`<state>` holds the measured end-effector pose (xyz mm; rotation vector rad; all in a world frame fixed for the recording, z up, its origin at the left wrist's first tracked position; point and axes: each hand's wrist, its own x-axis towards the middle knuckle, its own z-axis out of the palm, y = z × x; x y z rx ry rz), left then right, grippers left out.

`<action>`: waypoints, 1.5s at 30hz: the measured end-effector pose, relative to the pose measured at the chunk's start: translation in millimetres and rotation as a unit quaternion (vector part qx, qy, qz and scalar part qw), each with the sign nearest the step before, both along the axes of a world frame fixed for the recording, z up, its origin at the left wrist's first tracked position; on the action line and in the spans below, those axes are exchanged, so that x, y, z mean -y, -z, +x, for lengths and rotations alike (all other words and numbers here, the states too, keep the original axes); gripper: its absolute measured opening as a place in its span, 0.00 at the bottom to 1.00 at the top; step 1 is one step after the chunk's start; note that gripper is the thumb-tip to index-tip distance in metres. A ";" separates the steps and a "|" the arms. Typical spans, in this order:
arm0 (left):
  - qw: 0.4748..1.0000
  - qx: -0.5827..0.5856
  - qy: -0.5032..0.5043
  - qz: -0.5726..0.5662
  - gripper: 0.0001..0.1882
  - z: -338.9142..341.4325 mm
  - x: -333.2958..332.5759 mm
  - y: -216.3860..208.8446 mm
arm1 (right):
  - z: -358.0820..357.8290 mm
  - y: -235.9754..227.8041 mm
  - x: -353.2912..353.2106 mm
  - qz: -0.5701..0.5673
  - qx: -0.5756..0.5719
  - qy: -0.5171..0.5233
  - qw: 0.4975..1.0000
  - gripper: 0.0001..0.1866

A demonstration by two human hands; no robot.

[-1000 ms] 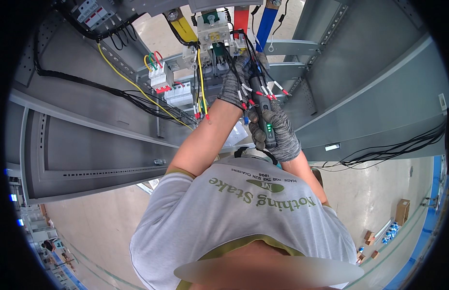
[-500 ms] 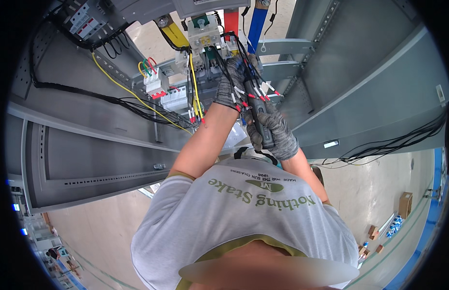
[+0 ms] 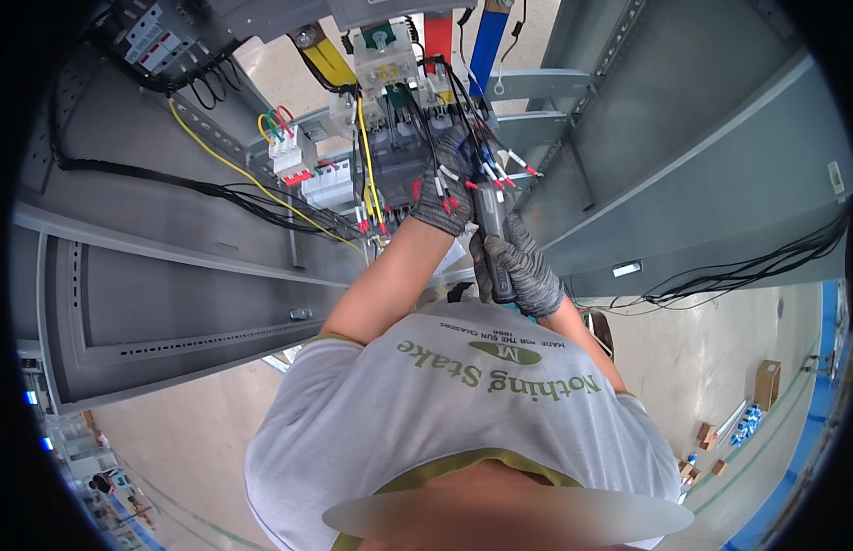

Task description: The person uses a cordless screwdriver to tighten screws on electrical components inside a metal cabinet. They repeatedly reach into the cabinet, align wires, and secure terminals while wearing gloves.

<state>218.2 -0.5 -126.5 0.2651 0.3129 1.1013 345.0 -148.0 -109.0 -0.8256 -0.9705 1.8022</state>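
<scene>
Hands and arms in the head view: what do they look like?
The left hand and right hand wear streaky grey knit gloves, the right one partly darker. Both forearms are bare below short, pale grey sleeves trimmed in olive.

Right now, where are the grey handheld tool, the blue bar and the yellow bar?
Grey handheld tool (image 3: 491,216): head view, on its casing.
Blue bar (image 3: 488,50): head view, on its flat face.
Yellow bar (image 3: 326,63): head view, on its flat face.

Green and black lettering (image 3: 496,358) on shirt (image 3: 463,427)
</scene>
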 end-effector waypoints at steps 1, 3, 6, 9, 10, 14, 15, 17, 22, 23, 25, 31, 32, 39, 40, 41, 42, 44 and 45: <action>1.000 0.002 0.020 -0.001 0.09 3.0 10.9 9.3 | 2.2 6.5 4.0 -0.011 0.027 0.001 1.000 0.28; 0.998 -0.049 0.008 -0.025 0.13 10.4 34.1 11.8 | 7.5 23.6 13.5 -0.003 0.070 0.006 0.998 0.27; 0.998 0.035 0.044 0.006 0.14 14.4 60.8 23.0 | 20.5 42.7 25.2 -0.015 0.128 0.008 0.992 0.27; 1.000 -0.016 0.015 0.008 0.15 22.6 81.0 14.4 | 31.2 44.6 34.1 -0.032 0.138 0.013 0.990 0.27; 0.999 -0.031 0.008 0.031 0.15 26.9 86.5 9.9 | 32.6 46.4 36.6 -0.018 0.143 0.029 0.989 0.28; 0.991 -0.079 0.002 0.113 0.16 37.4 98.8 -16.7 | 37.4 62.8 39.5 0.044 0.127 0.082 0.987 0.30; 0.986 -0.090 0.007 0.140 0.17 38.8 101.3 -21.2 | 39.7 63.1 40.3 0.051 0.122 0.082 0.988 0.30; 0.976 -0.132 0.022 0.170 0.20 38.6 108.1 -25.9 | 45.4 64.3 42.8 0.062 0.113 0.081 0.988 0.31; 0.965 -0.169 0.019 0.202 0.25 38.6 118.1 -16.2 | 54.9 70.4 44.4 0.110 0.131 0.083 0.982 0.33; 0.961 -0.192 0.019 0.199 0.25 36.5 121.5 -16.2 | 58.0 71.2 45.2 0.108 0.136 0.082 0.981 0.33; 0.960 -0.226 0.034 0.164 0.27 30.8 131.6 -21.9 | 63.7 72.7 47.0 0.106 0.145 0.081 0.980 0.33; 0.981 -0.099 -0.060 0.158 0.27 39.2 100.8 1.3 | 66.4 67.5 51.6 0.085 0.129 0.070 0.985 0.31; 0.984 -0.065 -0.080 0.146 0.28 45.6 96.4 -5.0 | 66.7 67.1 51.8 0.075 0.122 0.068 0.987 0.31; 0.978 -0.110 -0.144 0.104 0.14 45.7 84.6 -19.6 | 59.9 39.4 51.6 0.001 0.094 0.038 0.995 0.27; 0.972 -0.138 -0.157 0.109 0.13 45.3 84.7 -20.2 | 59.2 37.7 51.0 -0.001 0.101 0.033 0.994 0.26; 0.967 -0.156 -0.168 0.112 0.11 45.8 86.5 -23.9 | 58.7 38.0 50.7 -0.005 0.100 0.032 0.994 0.26; 0.962 -0.177 -0.171 0.118 0.11 45.3 86.9 -24.0 | 58.2 38.4 50.5 -0.009 0.100 0.030 0.994 0.26; 0.951 -0.218 -0.178 0.132 0.12 43.3 87.0 -24.3 | 57.1 37.5 49.9 -0.015 0.098 0.030 0.995 0.25; 0.945 -0.244 -0.177 0.124 0.12 42.0 86.5 -24.2 | 56.6 35.1 49.5 -0.018 0.095 0.031 0.995 0.25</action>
